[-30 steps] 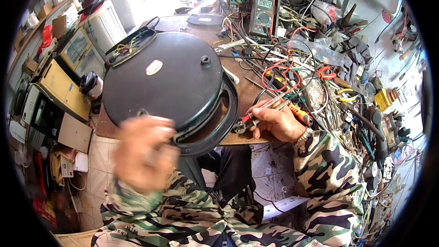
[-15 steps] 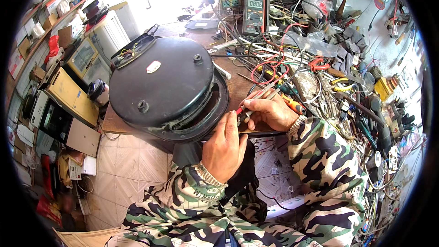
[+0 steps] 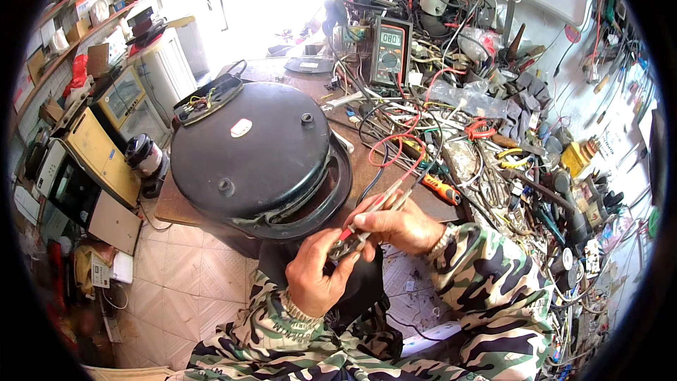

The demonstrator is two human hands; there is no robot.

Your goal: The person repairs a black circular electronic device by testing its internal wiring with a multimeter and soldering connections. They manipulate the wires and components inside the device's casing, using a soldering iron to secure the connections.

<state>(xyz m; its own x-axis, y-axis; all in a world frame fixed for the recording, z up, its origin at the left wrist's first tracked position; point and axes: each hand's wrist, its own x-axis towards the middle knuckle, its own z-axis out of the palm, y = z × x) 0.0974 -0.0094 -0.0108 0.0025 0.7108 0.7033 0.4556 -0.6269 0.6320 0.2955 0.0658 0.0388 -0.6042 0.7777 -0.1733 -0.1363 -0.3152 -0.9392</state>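
Observation:
My right hand [image 3: 395, 226] is closed around slim probes [image 3: 391, 197], one with red on it, below the table's right front part. My left hand [image 3: 317, 268] has fingers wrapped onto a small dark metal piece [image 3: 344, 243] at the lower end of what my right hand holds; its exact shape is unclear. Just beyond my hands lies a round black appliance [image 3: 247, 148] with an oval pale label, two small posts and a looped handle rim. An open part with coloured wires [image 3: 201, 106] sits at its back left.
A digital multimeter [image 3: 389, 53] stands behind, with red and black leads. Tangled cables, tools and an orange-handled screwdriver [image 3: 441, 187] crowd the right of the wooden table [image 3: 173, 204]. Appliances [image 3: 106, 152] and shelves line the left; a black-lidded container [image 3: 144, 155] stands beside the table.
My left hand has swung right from the appliance's front to meet my right hand. Both hands, with the probes and metal piece, have then moved down and left, toward me.

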